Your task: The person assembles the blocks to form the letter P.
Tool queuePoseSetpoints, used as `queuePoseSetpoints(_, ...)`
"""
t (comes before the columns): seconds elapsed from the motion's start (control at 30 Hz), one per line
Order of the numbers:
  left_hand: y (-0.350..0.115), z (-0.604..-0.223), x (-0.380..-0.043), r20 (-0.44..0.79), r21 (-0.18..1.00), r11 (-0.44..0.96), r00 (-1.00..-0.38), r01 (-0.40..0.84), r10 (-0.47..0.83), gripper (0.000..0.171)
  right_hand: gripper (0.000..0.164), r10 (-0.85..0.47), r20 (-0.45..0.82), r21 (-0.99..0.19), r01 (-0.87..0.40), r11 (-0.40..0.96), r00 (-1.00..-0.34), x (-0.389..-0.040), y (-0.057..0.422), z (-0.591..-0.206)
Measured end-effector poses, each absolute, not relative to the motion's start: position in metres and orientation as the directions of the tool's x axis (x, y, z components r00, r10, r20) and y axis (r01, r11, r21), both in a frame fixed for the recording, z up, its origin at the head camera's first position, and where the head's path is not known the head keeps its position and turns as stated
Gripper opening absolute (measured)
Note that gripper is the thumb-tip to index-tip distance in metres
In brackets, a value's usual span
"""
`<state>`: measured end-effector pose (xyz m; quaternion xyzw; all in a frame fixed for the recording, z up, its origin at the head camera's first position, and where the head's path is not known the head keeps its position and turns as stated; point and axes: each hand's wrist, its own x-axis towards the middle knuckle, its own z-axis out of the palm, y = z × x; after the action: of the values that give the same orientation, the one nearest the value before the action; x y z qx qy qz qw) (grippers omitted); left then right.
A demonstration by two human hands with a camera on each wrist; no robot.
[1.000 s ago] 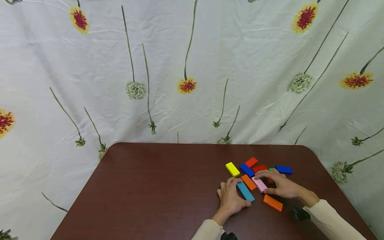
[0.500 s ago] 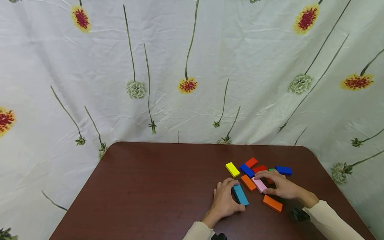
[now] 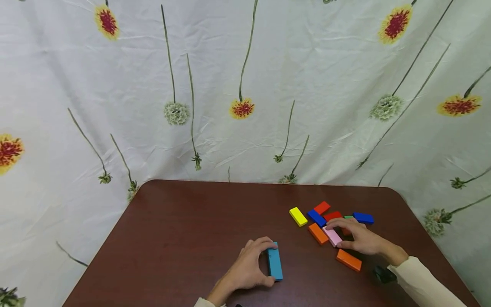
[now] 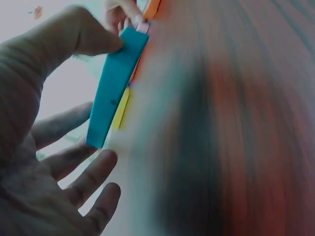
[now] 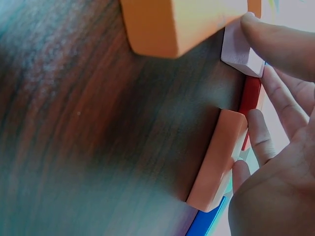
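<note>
My left hand (image 3: 248, 266) grips a light blue wooden block (image 3: 274, 263) end to end, thumb on the near end and fingers at the far end. In the left wrist view the light blue block (image 4: 115, 88) stands tilted between thumb and fingers. To the right, my right hand (image 3: 358, 238) pinches a pink block (image 3: 332, 237) by its two ends, low over the table. The right wrist view has the thumb on the pink block (image 5: 241, 51), while a reddish-orange block (image 5: 216, 162) lies right by the other fingertips.
Around the right hand lie orange blocks (image 3: 318, 233), a nearer orange one (image 3: 349, 260), dark blue blocks (image 3: 316, 218), red blocks (image 3: 322, 207) and a partly hidden green one (image 3: 348, 217). A yellow block (image 3: 298, 216) lies at their left. The brown table (image 3: 184, 226) meets a flowered cloth (image 3: 215, 140) behind.
The left hand has carried the light blue block left and nearer, away from the other blocks, turning it a little. The right hand has stayed on the pink block.
</note>
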<state>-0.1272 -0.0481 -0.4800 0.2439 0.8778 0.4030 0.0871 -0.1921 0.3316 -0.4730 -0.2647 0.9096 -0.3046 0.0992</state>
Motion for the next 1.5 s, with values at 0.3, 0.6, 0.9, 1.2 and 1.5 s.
queuePoseSetpoints(0.3, -0.115, -0.481, -0.101, 0.042, 0.756, 0.529, -0.835, 0.385, 0.549, 0.072, 0.044, -0.571, 0.005, -0.595, -0.461, 0.658, -0.821, -0.190, 0.333, -0.472)
queuePoseSetpoints(0.6, -0.142, -0.492, -0.092, 0.147, 0.760, 0.423, -0.764, 0.494, 0.629, 0.068, 0.044, -0.568, 0.012, -0.607, -0.457, 0.650, -0.823, -0.190, 0.333, -0.473)
queuePoseSetpoints(0.9, -0.150, -0.503, -0.091, 0.162, 0.762, 0.363, -0.700, 0.536, 0.695, 0.072, 0.045, -0.559, 0.003, -0.600, -0.449, 0.662, -0.829, -0.191, 0.332, -0.474)
queuePoseSetpoints(1.2, -0.153, -0.507, -0.090, 0.255, 0.737, 0.300, -0.661, 0.605, 0.706, 0.070, 0.045, -0.553, -0.010, -0.599, -0.438, 0.670, -0.833, -0.192, 0.330, -0.471)
queuePoseSetpoints(1.5, -0.154, -0.518, -0.091, 0.329, 0.726, 0.250, -0.642, 0.641, 0.692, 0.062, 0.045, -0.549, -0.032, -0.582, -0.431, 0.690, -0.835, -0.192, 0.330, -0.472)
